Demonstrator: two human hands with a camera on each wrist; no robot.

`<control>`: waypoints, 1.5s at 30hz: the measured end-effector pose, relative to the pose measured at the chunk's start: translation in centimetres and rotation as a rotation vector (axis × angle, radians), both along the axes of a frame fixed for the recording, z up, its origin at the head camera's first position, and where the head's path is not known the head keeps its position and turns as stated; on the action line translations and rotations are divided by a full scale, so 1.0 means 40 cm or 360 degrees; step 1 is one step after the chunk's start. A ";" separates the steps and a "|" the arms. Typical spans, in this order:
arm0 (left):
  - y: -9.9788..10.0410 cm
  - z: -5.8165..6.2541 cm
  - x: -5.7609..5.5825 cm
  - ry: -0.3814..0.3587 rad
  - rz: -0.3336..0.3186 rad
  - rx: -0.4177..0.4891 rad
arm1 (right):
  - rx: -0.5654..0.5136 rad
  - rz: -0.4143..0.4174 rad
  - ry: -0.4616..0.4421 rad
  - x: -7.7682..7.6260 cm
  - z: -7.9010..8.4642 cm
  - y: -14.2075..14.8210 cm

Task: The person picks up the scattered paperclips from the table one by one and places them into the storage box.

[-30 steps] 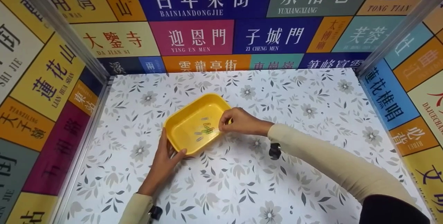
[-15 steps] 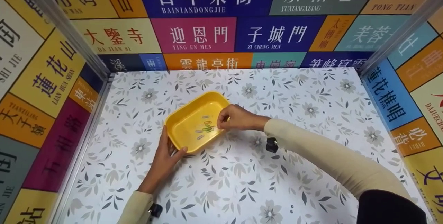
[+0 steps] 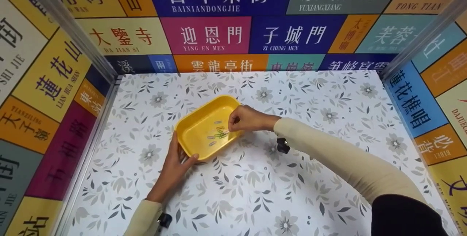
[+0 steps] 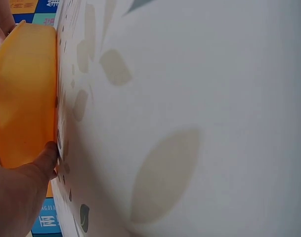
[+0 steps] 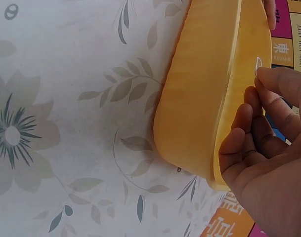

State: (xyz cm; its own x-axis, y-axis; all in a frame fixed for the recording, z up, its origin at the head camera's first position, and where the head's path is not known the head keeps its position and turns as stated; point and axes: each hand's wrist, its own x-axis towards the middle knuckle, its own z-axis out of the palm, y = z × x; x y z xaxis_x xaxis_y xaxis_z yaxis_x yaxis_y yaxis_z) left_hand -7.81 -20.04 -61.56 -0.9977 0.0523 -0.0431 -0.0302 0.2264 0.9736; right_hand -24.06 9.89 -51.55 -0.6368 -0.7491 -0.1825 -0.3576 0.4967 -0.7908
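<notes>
A yellow plastic box with rounded corners stands at an angle on the table. Several small paper clips, some green and some pale, lie on its bottom toward the right side. My left hand holds the box's near left corner, thumb at the near rim and fingers along the left wall. Over the right rim is my right hand, which pinches a white paper clip between thumb and forefinger. The other fingers of that hand are curled, as the right wrist view shows.
The table has a white cover printed with grey leaves and flowers. Colourful panels with Chinese lettering wall it in at the back and both sides. Metal-looking posts run up the back corners.
My right hand has shifted slightly up and left over the box's right rim, fingertips still pinched. The left hand keeps its hold, and the box stays about where it was.
</notes>
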 end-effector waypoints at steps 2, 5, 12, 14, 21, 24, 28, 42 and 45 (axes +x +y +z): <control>0.000 0.001 -0.001 -0.0012 -0.0004 0.0017 | 0.0012 -0.0003 -0.0008 -0.005 -0.001 -0.003; -0.002 0.004 0.000 -0.0031 -0.0004 0.0019 | 0.0025 0.0004 -0.0009 -0.011 -0.002 -0.012; -0.004 0.007 0.007 -0.0061 0.0012 -0.0031 | 0.0076 0.0077 0.0047 -0.026 -0.005 -0.037; -0.005 0.007 0.009 -0.0053 0.0003 -0.0015 | 0.0090 0.0101 0.0078 -0.031 -0.006 -0.044; -0.012 0.013 0.013 -0.0009 -0.0021 -0.0010 | 0.0118 0.0111 0.0087 -0.042 -0.013 -0.072; -0.016 0.013 0.014 -0.0010 -0.0015 -0.0022 | 0.0138 0.0108 0.0060 -0.047 -0.020 -0.087; -0.021 0.010 0.016 -0.0020 -0.0002 -0.0035 | 0.0145 0.0118 0.0043 -0.057 -0.033 -0.106; -0.022 0.013 0.023 -0.0013 0.0001 -0.0024 | 0.0184 0.0063 0.0006 -0.061 -0.073 -0.138; -0.022 0.014 0.019 -0.0001 -0.0019 -0.0015 | 0.0173 0.0075 0.0044 -0.060 -0.074 -0.140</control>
State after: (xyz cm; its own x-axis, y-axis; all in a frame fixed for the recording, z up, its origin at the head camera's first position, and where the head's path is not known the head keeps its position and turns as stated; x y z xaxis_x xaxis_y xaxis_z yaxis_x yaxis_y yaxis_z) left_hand -7.04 -20.93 -61.00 -0.9970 0.0638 -0.0442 -0.0280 0.2361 0.9713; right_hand -26.45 4.31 -54.49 -0.6075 -0.7549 -0.2473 -0.4034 0.5614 -0.7226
